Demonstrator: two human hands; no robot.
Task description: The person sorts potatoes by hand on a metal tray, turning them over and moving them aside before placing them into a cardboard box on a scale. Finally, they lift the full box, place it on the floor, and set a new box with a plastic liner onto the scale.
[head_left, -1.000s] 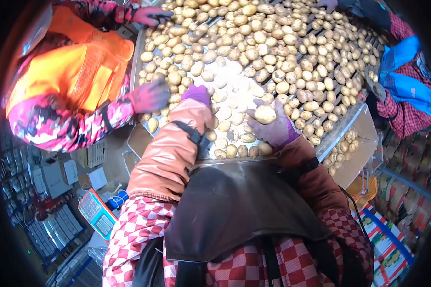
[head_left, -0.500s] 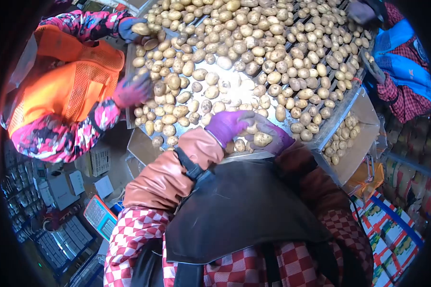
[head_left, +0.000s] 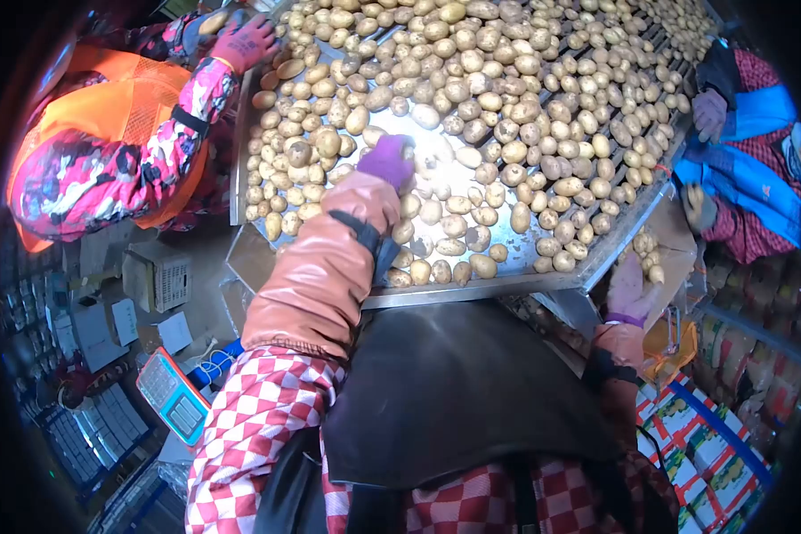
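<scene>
Head view: your left hand [head_left: 389,160], in a purple glove, lies on the metal desk [head_left: 516,283] among the potatoes [head_left: 507,62], well in from the desk's near edge. Its fingers [head_left: 400,146] curl down toward the steel, and you cannot tell whether they are clamped on a potato. The nearest loose ones lie just beyond and to the right of those fingers, their long axes at mixed angles. Your right hand [head_left: 630,287] hangs off the desk's right corner beside the cardboard box [head_left: 681,236], and its grip is hidden too. Of your 2 hands, the left is nearer the desk's spread. Gloved hands of 2 co-workers sit at the desk's left edge [head_left: 249,40] and right edge [head_left: 708,114].
</scene>
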